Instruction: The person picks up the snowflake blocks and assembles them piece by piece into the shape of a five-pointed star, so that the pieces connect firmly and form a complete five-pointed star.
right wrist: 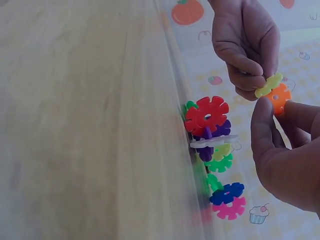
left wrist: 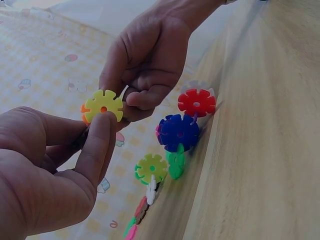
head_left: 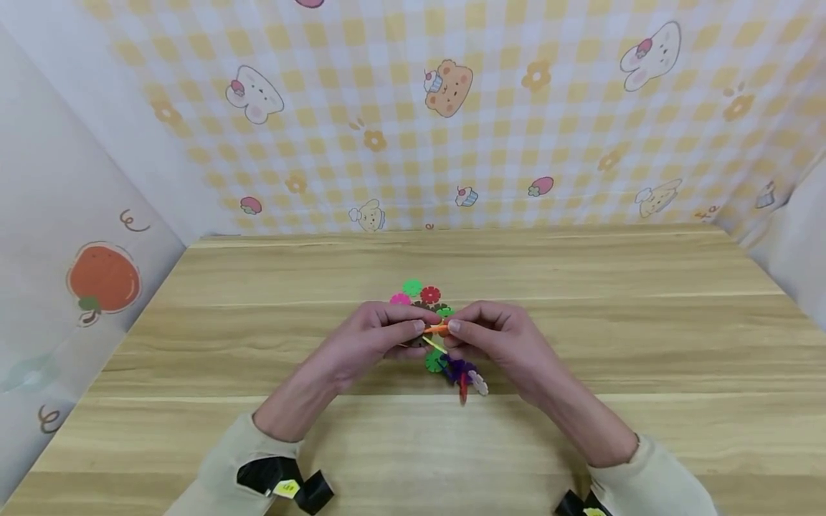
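Note:
My left hand [head_left: 371, 331] pinches a yellow notched snowflake disc [left wrist: 111, 102] between thumb and finger. Facing it, my right hand [head_left: 502, 333] grips an orange snowflake disc [right wrist: 281, 98]. The two discs touch at their edges and stand at an angle to each other; how deep their slots mesh cannot be seen. Below the hands lies a cluster with a purple disc [head_left: 459, 369], a white disc [head_left: 478, 383] and a red disc [right wrist: 206, 115]. Part of the cluster is hidden behind the hands in the head view.
Beyond the hands on the wooden table [head_left: 645, 322] lie a green disc [head_left: 412, 287], a dark red disc [head_left: 430, 294] and a pink disc [head_left: 400, 299]. A blue disc [right wrist: 227, 193] shows in the right wrist view. A checked cloth [head_left: 413, 165] hangs behind the table.

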{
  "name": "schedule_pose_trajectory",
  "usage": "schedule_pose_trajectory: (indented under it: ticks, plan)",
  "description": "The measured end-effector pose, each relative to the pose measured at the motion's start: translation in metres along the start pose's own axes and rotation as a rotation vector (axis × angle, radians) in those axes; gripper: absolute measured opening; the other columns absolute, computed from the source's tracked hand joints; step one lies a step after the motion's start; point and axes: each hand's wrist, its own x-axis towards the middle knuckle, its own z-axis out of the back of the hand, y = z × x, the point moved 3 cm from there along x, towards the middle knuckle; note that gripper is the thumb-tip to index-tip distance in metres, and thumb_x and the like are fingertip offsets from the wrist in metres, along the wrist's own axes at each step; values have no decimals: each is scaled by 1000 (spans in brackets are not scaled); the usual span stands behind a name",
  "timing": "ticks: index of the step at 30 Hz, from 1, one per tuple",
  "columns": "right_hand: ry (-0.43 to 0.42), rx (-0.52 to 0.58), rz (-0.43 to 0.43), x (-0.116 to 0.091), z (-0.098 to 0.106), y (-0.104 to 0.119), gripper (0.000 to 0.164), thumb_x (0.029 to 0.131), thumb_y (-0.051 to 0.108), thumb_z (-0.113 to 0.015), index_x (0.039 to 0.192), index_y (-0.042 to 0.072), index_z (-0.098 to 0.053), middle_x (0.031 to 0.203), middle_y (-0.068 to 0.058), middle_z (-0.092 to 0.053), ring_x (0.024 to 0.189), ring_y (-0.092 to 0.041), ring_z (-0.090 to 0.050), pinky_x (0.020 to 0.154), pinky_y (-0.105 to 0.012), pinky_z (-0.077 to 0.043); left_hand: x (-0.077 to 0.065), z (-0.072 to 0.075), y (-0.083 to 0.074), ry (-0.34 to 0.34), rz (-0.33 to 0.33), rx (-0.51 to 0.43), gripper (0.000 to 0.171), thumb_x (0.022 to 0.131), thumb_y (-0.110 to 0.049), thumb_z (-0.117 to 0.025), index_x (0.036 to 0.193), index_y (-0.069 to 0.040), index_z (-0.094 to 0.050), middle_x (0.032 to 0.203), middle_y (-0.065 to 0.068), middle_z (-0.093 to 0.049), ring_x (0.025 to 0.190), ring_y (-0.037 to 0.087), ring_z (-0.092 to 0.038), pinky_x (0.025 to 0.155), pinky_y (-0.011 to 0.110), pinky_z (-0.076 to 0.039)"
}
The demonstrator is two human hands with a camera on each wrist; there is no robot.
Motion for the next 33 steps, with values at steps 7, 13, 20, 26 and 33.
schedule_pose_trajectory:
  ticks: [7,13,20,26,33]
  plan:
    - [19,15,-5,-1,0,-1,15,100,10,-66,107,-3,-71,99,-9,-75,88,-15,-75,84,-33,-62,-1,0,1,-6,-1,12,33,104,-5,-56,133,11,-61,126,14,-67,101,13,-70,87,28,-60]
    - [35,-18,-14,-2,-1,0,21,101,17,-66,112,0,-72,104,-6,-76,93,-17,-74,83,-33,-62,-2,0,-1,-27,-21,35,34,104,-7,-58,133,10,-62,126,16,-66,100,13,-70,86,27,-60]
    - [17,-9,-39,-1,-4,-1,24,101,18,-65,113,-3,-70,106,-7,-75,95,-24,-75,82,-36,-63,-2,-2,0,-40,-22,17,34,104,-8,-59,133,9,-62,123,13,-69,97,11,-71,84,26,-60]
    - [-1,0,-48,-1,-4,-2,22,101,17,-66,109,-2,-71,105,-7,-75,93,-20,-74,83,-35,-62,-1,-3,2,-52,-8,17,33,104,-8,-59,133,8,-63,123,12,-70,99,12,-71,85,28,-60]
    - [2,16,-51,0,-5,-3,19,100,16,-66,107,-1,-72,104,-6,-75,91,-18,-74,84,-35,-62,-1,-2,3,-52,4,21,33,104,-8,-58,132,8,-63,123,12,-70,100,12,-71,86,28,-60]
